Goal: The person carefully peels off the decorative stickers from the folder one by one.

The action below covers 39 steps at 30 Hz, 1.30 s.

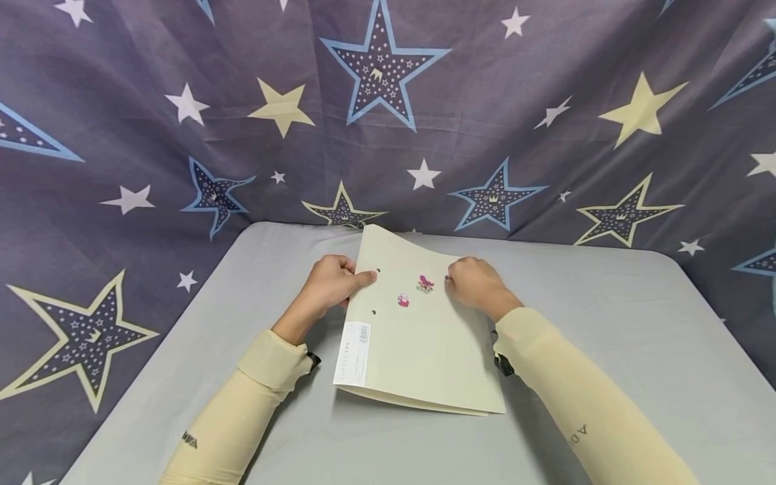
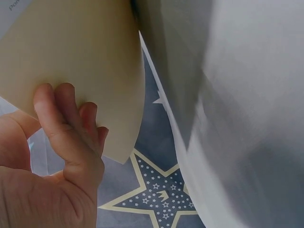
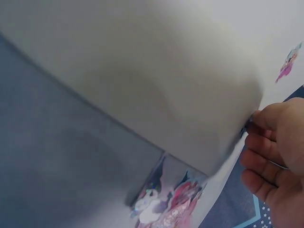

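Note:
A cream clip file folder [image 1: 433, 350] stands tilted up off the bed-like grey surface, its cover bearing a pink sticker [image 1: 403, 300] and a magenta sticker [image 1: 425, 283]. My left hand [image 1: 332, 281] pinches its left edge, thumb on the cover, fingers behind, as the left wrist view shows. At the upper right edge is my right hand [image 1: 479, 286], fingers curled. Between its thumb and forefinger shows a small dark-blue piece [image 3: 246, 126], apparently a sticker; its print cannot be made out. A white label [image 1: 353, 353] wraps the folder's lower left.
Colourful cartoon stickers [image 3: 173, 204] lie partly behind the folder's edge in the right wrist view. A star-patterned curtain [image 1: 388, 155] hangs behind the grey covered surface [image 1: 606, 323]. Dark wrist straps [image 1: 503, 364] show below the cream sleeves [image 1: 564, 377].

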### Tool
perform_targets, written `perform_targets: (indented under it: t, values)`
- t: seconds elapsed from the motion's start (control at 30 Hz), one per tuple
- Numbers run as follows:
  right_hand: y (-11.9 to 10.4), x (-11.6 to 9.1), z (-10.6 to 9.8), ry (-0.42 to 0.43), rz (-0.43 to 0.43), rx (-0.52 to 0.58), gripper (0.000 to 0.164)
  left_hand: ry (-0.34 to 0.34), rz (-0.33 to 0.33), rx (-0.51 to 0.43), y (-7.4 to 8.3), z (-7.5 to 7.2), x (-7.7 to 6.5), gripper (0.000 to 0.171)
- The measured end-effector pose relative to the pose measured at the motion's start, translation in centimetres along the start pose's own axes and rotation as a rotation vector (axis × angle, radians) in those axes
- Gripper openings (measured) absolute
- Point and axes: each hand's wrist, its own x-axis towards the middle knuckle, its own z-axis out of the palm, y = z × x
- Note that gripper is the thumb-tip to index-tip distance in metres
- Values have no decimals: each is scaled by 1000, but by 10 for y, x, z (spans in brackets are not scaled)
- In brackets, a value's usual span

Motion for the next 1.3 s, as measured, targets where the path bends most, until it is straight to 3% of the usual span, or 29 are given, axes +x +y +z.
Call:
perform_targets:
  t: [0.7,1.0,1.3]
  values:
    - [-13,10,2,-103,-3,-170,15,-5,-5,2,-4,0,1,34]
    - [-9,12,6,-77,-15,-156,17,-7,-11,12,-2,1,1,34]
    - [-4,11,0,-97,15,-48,15,-5,-16,9,-2,1,1,35]
